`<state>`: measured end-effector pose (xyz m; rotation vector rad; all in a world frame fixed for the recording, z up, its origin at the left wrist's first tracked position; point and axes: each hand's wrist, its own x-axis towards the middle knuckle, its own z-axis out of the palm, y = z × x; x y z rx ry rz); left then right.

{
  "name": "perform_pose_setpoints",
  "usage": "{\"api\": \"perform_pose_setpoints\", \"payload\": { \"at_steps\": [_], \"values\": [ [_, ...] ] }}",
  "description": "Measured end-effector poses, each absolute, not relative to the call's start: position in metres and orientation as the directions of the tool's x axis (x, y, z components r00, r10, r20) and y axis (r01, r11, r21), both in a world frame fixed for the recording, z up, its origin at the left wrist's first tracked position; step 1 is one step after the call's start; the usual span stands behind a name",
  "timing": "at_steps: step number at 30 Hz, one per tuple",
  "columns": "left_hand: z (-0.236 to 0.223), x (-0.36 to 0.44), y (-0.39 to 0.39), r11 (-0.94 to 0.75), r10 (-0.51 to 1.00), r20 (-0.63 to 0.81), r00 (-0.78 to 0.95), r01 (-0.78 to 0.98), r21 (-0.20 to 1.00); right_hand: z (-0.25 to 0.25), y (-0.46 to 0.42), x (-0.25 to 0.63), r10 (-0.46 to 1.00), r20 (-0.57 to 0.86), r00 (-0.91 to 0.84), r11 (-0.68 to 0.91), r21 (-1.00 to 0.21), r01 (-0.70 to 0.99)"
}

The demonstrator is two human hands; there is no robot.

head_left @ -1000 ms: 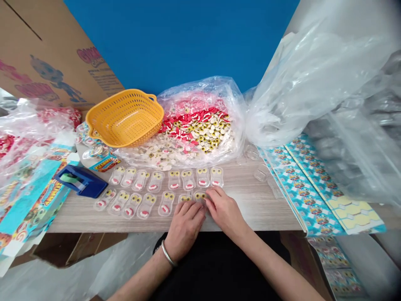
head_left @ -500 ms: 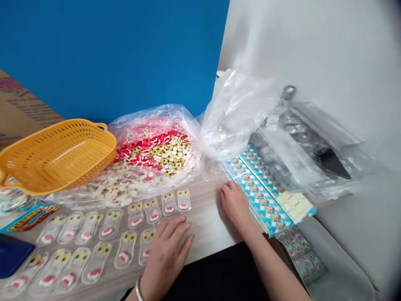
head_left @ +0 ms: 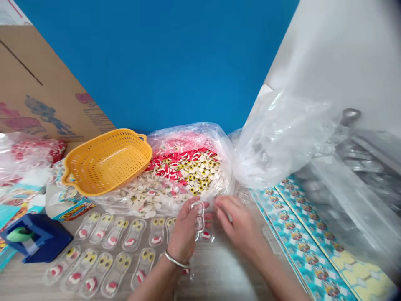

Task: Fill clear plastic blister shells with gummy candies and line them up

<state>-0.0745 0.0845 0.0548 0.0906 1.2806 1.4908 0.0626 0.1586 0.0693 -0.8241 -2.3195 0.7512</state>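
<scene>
My left hand (head_left: 183, 232), with a metal bangle at the wrist, is raised above the wooden table (head_left: 219, 271) and pinches an empty clear plastic blister shell (head_left: 198, 216) upright between thumb and fingers. My right hand (head_left: 239, 223) hovers just right of the shell, fingers curled near its edge and blurred. Under both hands lie two rows of filled blister shells (head_left: 109, 251) holding yellow eye candies and red-white mouth candies. Behind them an open clear bag of loose candies (head_left: 184, 167) spreads across the table.
A yellow plastic basket (head_left: 108, 161) sits on the left part of the candy bag. A blue tape dispenser (head_left: 34, 240) stands at the left. Printed blue card sheets (head_left: 300, 234) lie at the right under crumpled clear bags (head_left: 282, 133). A cardboard box (head_left: 37, 96) stands behind left.
Both hands have lifted off the table. The right hand came back from the card sheets, and an empty clear shell is now held in the left hand. The camera swung back left.
</scene>
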Motion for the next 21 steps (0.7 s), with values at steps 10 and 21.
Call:
{"api": "perform_pose_setpoints", "payload": {
  "at_steps": [10, 21],
  "values": [
    [0.055, -0.127, 0.096, 0.142, 0.648, -0.544, -0.533, -0.617, 0.774, 0.046, 0.240, -0.038, 0.689, -0.124, -0.714, 0.698, -0.151, 0.700],
    [0.051, -0.136, 0.098, 0.153, 0.640, -0.569, -0.517, -0.639, 0.754, 0.042, 0.243, -0.033, 0.570, -0.063, -0.819, 0.695, -0.495, 0.522]
  ]
}}
